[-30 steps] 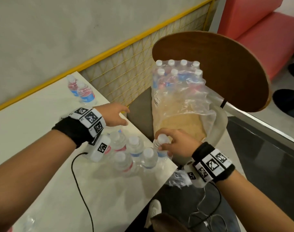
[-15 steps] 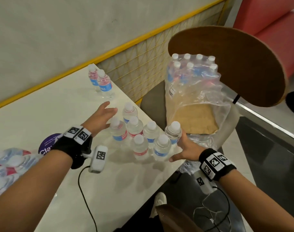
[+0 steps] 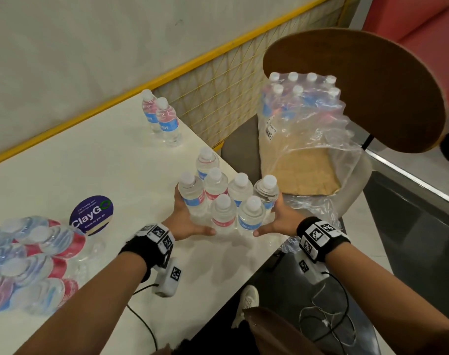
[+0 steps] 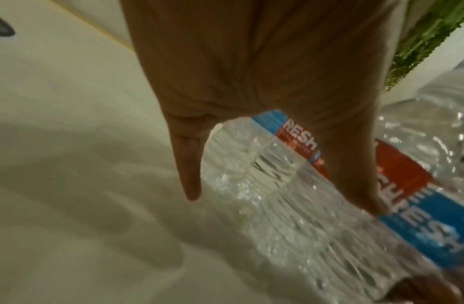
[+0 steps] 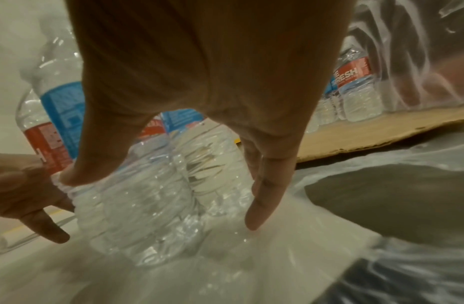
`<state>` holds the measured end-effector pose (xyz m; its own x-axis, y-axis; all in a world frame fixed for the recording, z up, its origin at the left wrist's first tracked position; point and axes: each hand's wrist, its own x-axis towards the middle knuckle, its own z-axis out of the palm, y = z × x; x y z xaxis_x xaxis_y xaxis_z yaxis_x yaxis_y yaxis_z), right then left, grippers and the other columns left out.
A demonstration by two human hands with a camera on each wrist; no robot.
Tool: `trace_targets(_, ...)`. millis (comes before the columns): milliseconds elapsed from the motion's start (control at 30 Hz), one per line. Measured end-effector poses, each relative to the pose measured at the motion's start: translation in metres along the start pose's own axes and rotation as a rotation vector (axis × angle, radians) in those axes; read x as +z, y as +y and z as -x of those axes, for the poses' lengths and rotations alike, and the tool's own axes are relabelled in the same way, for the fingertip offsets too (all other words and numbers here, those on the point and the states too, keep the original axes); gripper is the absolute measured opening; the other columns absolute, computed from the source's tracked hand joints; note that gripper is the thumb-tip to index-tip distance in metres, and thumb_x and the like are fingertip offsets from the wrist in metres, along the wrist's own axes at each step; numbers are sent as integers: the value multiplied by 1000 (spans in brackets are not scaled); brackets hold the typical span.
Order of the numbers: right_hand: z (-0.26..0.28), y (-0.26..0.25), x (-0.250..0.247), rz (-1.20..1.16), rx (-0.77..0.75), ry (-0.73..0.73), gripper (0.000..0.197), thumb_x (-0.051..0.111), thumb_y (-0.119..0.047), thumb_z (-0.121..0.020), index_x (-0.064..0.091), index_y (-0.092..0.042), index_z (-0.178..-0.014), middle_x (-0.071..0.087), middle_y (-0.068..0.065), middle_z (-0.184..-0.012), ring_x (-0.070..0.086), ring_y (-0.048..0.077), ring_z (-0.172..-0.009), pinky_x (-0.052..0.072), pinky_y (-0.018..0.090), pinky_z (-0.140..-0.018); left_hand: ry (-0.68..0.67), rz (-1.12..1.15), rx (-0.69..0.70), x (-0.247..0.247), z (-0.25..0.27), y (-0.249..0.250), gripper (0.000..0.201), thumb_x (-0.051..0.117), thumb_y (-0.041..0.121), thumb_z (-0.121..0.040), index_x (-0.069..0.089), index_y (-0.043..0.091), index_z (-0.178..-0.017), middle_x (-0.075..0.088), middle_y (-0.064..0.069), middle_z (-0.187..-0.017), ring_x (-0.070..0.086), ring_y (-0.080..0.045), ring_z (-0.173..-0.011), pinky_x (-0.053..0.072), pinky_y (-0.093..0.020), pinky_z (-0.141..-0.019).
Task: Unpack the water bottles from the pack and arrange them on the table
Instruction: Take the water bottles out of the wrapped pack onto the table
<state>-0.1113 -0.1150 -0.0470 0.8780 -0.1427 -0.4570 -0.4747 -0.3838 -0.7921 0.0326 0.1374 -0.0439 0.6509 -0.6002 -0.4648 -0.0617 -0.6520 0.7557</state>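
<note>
Several clear water bottles [image 3: 223, 213] with white caps and red-and-blue labels stand bunched near the right edge of the white table [image 3: 90, 162]. My left hand [image 3: 186, 221] presses flat against the cluster's left side, thumb across the front. My right hand [image 3: 278, 219] presses its right side the same way. In the left wrist view my left hand's fingers [image 4: 189, 164] lie straight along a bottle [image 4: 290, 195]. The right wrist view has my right hand's fingers [image 5: 264, 185] straight beside a bottle [image 5: 153, 195]. The torn shrink-wrapped pack [image 3: 300, 111] stands on a chair, with several bottles still in it.
Two more bottles [image 3: 164, 121] stand at the table's far edge by the yellow mesh rail [image 3: 218, 98]. Another wrapped pack [image 3: 26, 265] lies on the table at the left, beside a round purple sticker [image 3: 91, 215]. The wooden-backed chair [image 3: 372, 85] stands right of the table.
Both hands have closed in on the cluster from either side, pushing the bottles tighter together. A second ago my right hand was setting a bottle down at the table edge.
</note>
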Motion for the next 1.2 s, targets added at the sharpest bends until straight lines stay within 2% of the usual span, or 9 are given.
trace_targets(167, -2, -1, 1, -4, -14, -14, 133, 91, -24, -56, -5, -24, -148, 29, -11, -143, 33, 7, -129, 30, 29, -109, 65, 83, 84, 11, 11, -1, 159, 91, 48, -39, -32, 33, -140, -1, 17, -154, 16, -4, -137, 22, -32, -115)
trace_targets(333, -1, -6, 3, 15, 11, -36, 130, 90, -22, -58, -3, -23, -148, 33, -12, -139, 34, 5, -125, 29, 26, -106, 141, 175, 130, 26, 18, -2, 150, 93, 29, -49, -27, 36, -140, 10, 21, -147, 20, -3, -134, 23, -34, -114)
trace_targets(567, 5, -15, 32, 16, -29, -46, 129, 92, -30, -53, 4, -27, -147, 32, -13, -144, 35, 6, -130, 29, 34, -114, 242, 174, 147, 35, 26, -18, 153, 90, 53, -36, -19, 38, -143, 4, 17, -153, 18, -12, -143, 24, -44, -118)
trace_targets(700, 8, -22, 63, 14, -75, -17, 125, 91, -29, -55, 5, -24, -147, 27, -18, -134, 31, 2, -126, 28, 23, -106, 248, 134, 237, 35, 36, -24, 140, 92, 44, -34, -12, 69, -124, 17, 39, -134, 33, 5, -132, 36, -30, -112)
trace_targets(800, 10, -27, 87, 0, -121, 28, 124, 91, -35, -54, 6, -30, -144, 27, -20, -132, 31, 2, -127, 30, 27, -109, 219, -37, 202, 32, 45, -41, 137, 83, 57, -31, -12, 57, -129, 8, 33, -125, 28, -16, -136, 34, -42, -112)
trace_targets(867, 12, -32, 102, -16, -151, 52, 121, 90, -40, -52, 9, -37, -141, 28, -20, -134, 33, 4, -129, 32, 32, -111, 227, -60, 121, 30, 51, -55, 145, 84, 61, -30, -10, 43, -140, 6, 20, -138, 36, -22, -132, 40, -40, -107)
trace_targets(1000, 16, -49, 129, -39, -224, 102, 100, 90, -35, -53, 19, -55, -120, 37, -17, -133, 41, 8, -125, 37, 36, -108, 210, 18, 130, 33, 60, -69, 135, 90, 51, -39, 7, 35, -143, 24, 5, -142, 44, -9, -122, 44, -32, -102)
trace_targets(1133, 11, -60, 155, -34, -165, 81, 108, 84, -47, -50, 17, -44, -135, 37, -9, -142, 42, 19, -131, 38, 45, -108, 341, 142, 71, 29, 75, -82, 117, 91, 29, -48, 20, 37, -141, 41, 19, -129, 46, -6, -116, 41, -25, -96)
trace_targets(1200, 8, -65, 166, -20, -183, 37, 109, 81, -47, -58, 12, -36, -142, 35, -5, -147, 39, 20, -134, 35, 46, -110, 398, 187, 25, 22, 82, -91, 114, 90, 30, -49, 25, 31, -142, 45, 23, -123, 48, -5, -115, 40, -25, -96)
